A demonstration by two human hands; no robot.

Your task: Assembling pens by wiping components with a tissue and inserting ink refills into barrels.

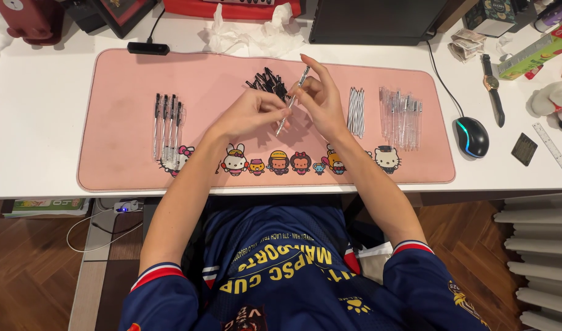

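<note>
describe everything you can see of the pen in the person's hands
The pen is a slim stick with a clear barrel, seemingly plastic. It tilts, upper end toward the monitor, lower tip toward the person, held above the pink desk mat. The right hand pinches its upper part; the left hand meets its middle. Finer parts are too small to tell.

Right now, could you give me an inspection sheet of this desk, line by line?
Surface: white desk under a pink cartoon-edged mat.
Job's things: both hands share one clear pen; finished pens left, black caps middle, thin refills and clear barrels right.
Clutter: crumpled tissues, wristwatch, ruler.
Grippers: left hand and right hand pinch the pen.
Cables: black mouse cable; white cable on the floor.
Surroundings: wooden floor, radiator.
</note>
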